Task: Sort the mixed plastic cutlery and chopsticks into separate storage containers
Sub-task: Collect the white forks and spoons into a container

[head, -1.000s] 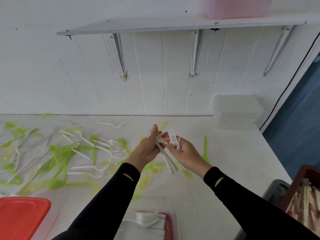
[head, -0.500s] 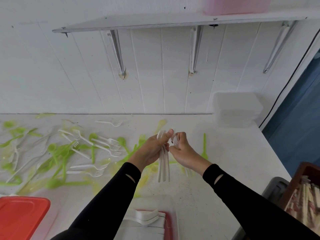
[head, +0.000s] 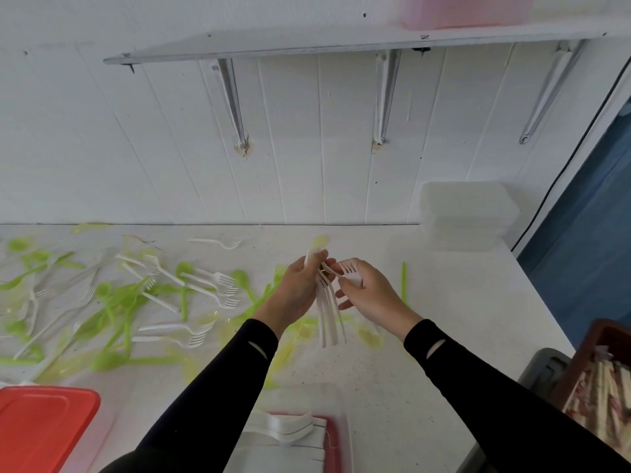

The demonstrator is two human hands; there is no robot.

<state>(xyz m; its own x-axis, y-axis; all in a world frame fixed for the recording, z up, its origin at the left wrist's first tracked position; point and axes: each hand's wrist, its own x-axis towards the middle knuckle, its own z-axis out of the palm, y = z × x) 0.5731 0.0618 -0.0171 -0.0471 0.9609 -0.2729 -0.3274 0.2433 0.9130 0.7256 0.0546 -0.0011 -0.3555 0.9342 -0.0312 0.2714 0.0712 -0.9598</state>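
Above the middle of the counter (head: 444, 302), the left hand (head: 295, 295) curls its fingers round a bunch of white forks (head: 328, 322), with the handles hanging down. The right hand (head: 370, 297) pinches another fork (head: 349, 270) between thumb and fingers. Loose forks and spoons (head: 205, 281) litter the counter's left half. A container (head: 333, 438) of white cutlery sits at the near edge.

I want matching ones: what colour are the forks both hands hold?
White, clearest in the head view: forks in the left hand and right hand.
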